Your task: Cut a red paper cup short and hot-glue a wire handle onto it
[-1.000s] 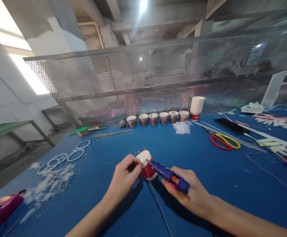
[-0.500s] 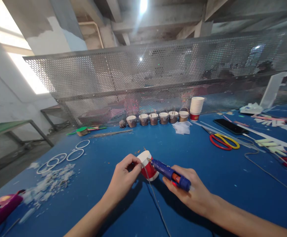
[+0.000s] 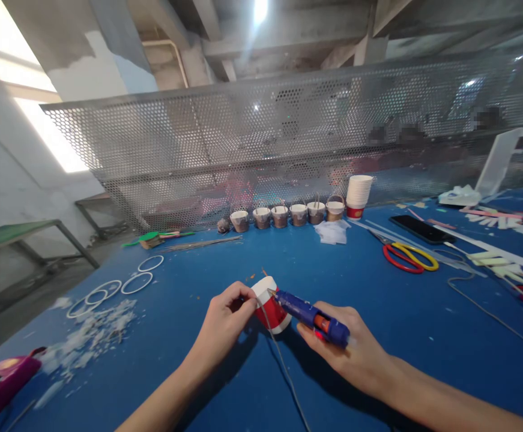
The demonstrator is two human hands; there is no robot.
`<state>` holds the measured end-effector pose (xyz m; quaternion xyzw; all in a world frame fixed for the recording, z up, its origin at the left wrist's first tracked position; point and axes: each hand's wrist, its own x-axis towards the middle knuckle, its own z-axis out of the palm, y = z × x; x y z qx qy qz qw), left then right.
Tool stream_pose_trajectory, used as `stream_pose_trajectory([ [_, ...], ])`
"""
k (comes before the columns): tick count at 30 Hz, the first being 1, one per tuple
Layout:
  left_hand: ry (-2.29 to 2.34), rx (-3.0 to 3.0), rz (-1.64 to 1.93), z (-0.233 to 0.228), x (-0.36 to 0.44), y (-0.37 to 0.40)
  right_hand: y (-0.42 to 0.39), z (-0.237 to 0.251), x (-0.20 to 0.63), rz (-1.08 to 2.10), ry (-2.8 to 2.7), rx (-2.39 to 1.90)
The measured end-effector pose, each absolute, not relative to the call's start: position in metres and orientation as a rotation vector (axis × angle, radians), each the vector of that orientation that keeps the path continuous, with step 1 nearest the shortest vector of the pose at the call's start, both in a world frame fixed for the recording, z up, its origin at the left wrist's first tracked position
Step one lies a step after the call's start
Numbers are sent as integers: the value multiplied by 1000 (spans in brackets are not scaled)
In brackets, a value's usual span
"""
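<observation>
A red and white paper cup [image 3: 271, 306] lies tilted on the blue table [image 3: 333, 282], its base turned toward me. My left hand [image 3: 223, 324] pinches its left side. My right hand [image 3: 349, 351] grips a blue glue gun [image 3: 310, 312] whose nozzle touches the cup's upper edge. A thin grey cord [image 3: 283, 366] runs from the cup area down toward me.
At the back stand a row of small brown-wrapped cups [image 3: 288, 215] and a stack of paper cups [image 3: 358, 195]. Red and yellow scissors [image 3: 408, 257] and a black phone [image 3: 423, 229] lie right. White rings [image 3: 121, 282] and scraps [image 3: 90, 333] lie left; a pink glue gun [image 3: 2, 381] sits at bottom left.
The cup and both hands have shifted slightly right and nearer. The glue gun's nozzle stays against the cup's edge.
</observation>
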<state>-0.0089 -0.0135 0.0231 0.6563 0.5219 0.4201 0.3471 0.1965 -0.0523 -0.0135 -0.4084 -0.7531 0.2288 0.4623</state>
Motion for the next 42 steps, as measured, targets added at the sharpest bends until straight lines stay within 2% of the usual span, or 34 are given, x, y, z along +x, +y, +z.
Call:
stream_pose_trajectory([
  [42,1348,1794,1097,22,-11,-15,-55,-11,196,590,-1874,-1007],
])
